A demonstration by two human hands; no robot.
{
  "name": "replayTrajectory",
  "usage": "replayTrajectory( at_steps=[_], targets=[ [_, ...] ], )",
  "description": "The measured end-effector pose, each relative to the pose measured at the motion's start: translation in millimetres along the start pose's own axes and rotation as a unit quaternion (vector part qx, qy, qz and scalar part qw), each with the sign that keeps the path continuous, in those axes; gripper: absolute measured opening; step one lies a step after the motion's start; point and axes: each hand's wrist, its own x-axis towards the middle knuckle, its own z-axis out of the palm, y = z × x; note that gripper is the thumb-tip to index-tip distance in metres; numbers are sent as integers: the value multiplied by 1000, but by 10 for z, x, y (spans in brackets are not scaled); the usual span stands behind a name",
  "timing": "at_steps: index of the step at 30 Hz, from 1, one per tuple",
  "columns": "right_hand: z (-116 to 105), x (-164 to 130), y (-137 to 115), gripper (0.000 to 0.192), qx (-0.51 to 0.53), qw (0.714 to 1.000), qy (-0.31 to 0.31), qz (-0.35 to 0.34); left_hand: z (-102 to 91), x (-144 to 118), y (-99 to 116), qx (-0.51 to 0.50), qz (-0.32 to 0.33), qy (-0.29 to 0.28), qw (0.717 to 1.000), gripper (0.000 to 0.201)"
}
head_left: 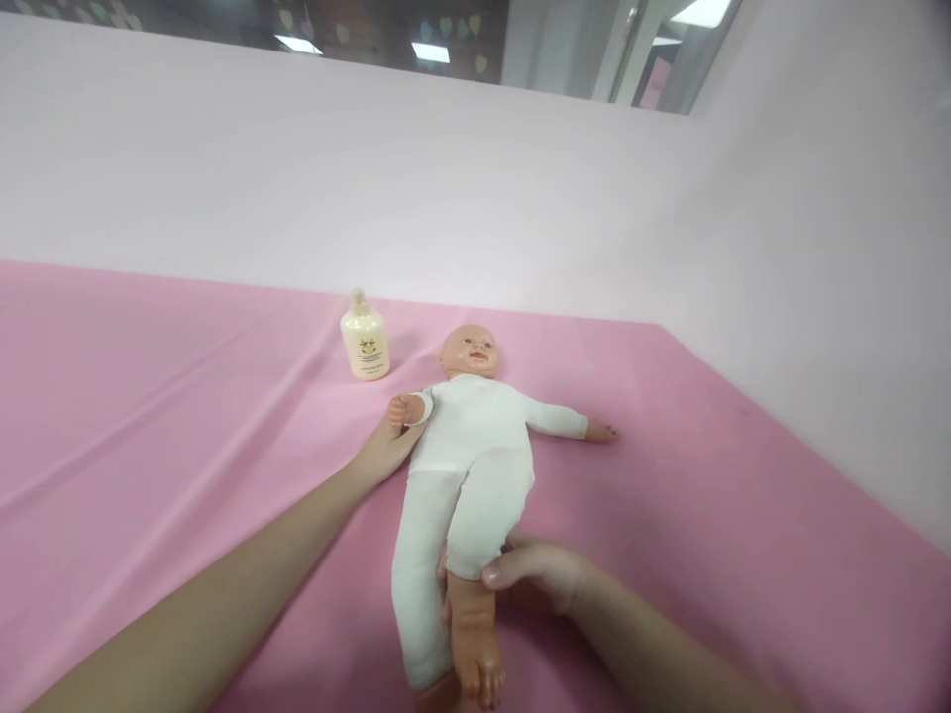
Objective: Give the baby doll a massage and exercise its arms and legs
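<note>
A baby doll (468, 426) in a white cloth suit lies on its back, its head toward the wall and its feet toward me. My left hand (387, 448) is closed at the doll's arm on the left side, thumb along the sleeve by the cuff; most of its fingers are hidden behind the doll's arm and hand. My right hand (531, 572) grips the doll's lower leg on the right, just above the bare foot. The thumb rests on top at the trouser hem, and fingertips show on the leg's other side. That leg is bent across the other, straighter one.
A pale yellow pump bottle (366, 342) stands upright left of the doll's head. Under everything lies a pink cloth (185, 416) with creases on the left. A white wall (357, 188) rises behind and along the right, with a window (475, 40) above.
</note>
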Motion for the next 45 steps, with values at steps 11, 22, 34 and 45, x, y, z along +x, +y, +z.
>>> replayTrajectory(
  at_steps=[11, 22, 34, 45],
  targets=[
    [-22, 10, 38, 42, 7, 1000, 12, -4, -4, -4, 8, -1, -22, -1, 1000, 58],
    [6, -2, -3, 39, 14, 1000, 4, -1, -3, -2, -8, 1, -7, -5, 1000, 57],
    [-4, -1, -5, 43, 7, 1000, 4, -3, -4, -9, 12, 13, -18, -2, 1000, 56],
    [-20, -2, 10, 42, 16, 1000, 10, -1, -16, -13, 49, 10, -4, -3, 1000, 58]
  ],
)
